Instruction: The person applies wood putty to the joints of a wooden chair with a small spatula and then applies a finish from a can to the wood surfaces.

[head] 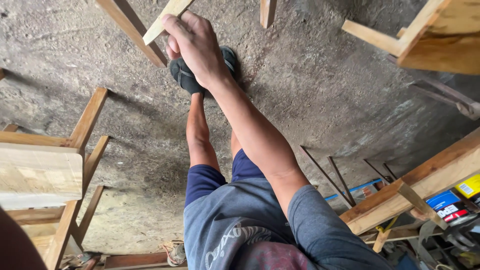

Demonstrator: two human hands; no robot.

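Note:
My right hand [196, 44] reaches forward at arm's length, its fingers closed around the end of a light wooden strip [169, 19] that runs up out of the top edge. Just left of the strip stands a darker wooden leg [134, 31], slanting down to the floor. Below the hand are my feet in dark sandals [186, 76] on the rough grey floor [310, 90]. My left hand does not show; a blurred dark shape at the bottom left corner cannot be told.
A wooden frame with a pale plank [40, 172] stands at the left. Another wooden frame [430, 40] hangs in at the top right. A wooden bench rail [415, 185] with cans and boxes [452, 205] is at the right, with thin metal rods [330, 175] leaning beside it.

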